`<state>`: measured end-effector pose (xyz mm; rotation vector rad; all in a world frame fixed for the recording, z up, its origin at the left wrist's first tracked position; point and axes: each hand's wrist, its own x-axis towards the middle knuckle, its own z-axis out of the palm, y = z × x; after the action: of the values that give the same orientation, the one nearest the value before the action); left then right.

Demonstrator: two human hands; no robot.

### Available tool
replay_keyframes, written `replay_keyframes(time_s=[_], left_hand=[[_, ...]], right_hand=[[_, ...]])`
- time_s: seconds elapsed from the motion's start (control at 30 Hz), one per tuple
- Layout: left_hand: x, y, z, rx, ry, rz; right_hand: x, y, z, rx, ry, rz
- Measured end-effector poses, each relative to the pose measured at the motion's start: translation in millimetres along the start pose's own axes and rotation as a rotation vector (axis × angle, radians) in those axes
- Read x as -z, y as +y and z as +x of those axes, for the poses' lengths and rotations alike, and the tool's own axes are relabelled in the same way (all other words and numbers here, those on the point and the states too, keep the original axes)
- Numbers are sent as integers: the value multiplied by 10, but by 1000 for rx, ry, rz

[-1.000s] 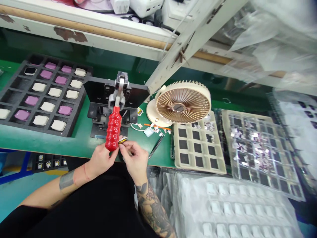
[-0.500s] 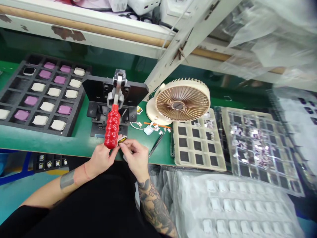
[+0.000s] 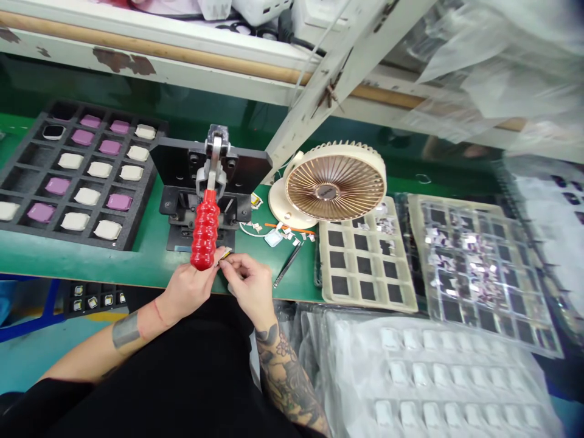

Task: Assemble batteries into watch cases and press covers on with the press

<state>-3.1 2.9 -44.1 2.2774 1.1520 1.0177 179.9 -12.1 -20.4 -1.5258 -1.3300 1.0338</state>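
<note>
Two bare hands meet at the edge of a green worktop, lower center of the frame, the left hand and right hand pinching a small yellow-and-white part between their fingertips, just beside the red handle of a black clamp press. A foam tray of white and purple pieces lies at left; a desk fan stands right of center.

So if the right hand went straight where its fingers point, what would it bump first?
The right hand would probably meet the small piece first, then the left hand; the red handle may sit higher.
</note>
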Motion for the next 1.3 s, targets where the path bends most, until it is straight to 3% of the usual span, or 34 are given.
replay_keyframes(time_s=[0.23,0.4,0.5,0.6,0.73,1.0,1.17,1.3], left_hand=[[-5,-16,-61,9,-86,33],[3,46,-31,147,-37,-102],[28,93,33,288,-17,-306],[58,136,98,525,-34,-664],[92,157,145,714,-24,-960],[122,106,158,702,-69,-1105],[127,78,136,685,-94,-1113],[112,43,109,685,-105,-1094]], right_hand=[[1,-42,-18,68,-1,-81],[-21,-78,-36,92,5,-91],[7,-69,-52,57,-24,-39],[86,-51,-80,19,-5,39],[188,-32,-90,75,10,-47],[159,21,-84,380,99,-363],[168,25,-75,521,-13,-456],[184,16,-39,498,-53,-429]])
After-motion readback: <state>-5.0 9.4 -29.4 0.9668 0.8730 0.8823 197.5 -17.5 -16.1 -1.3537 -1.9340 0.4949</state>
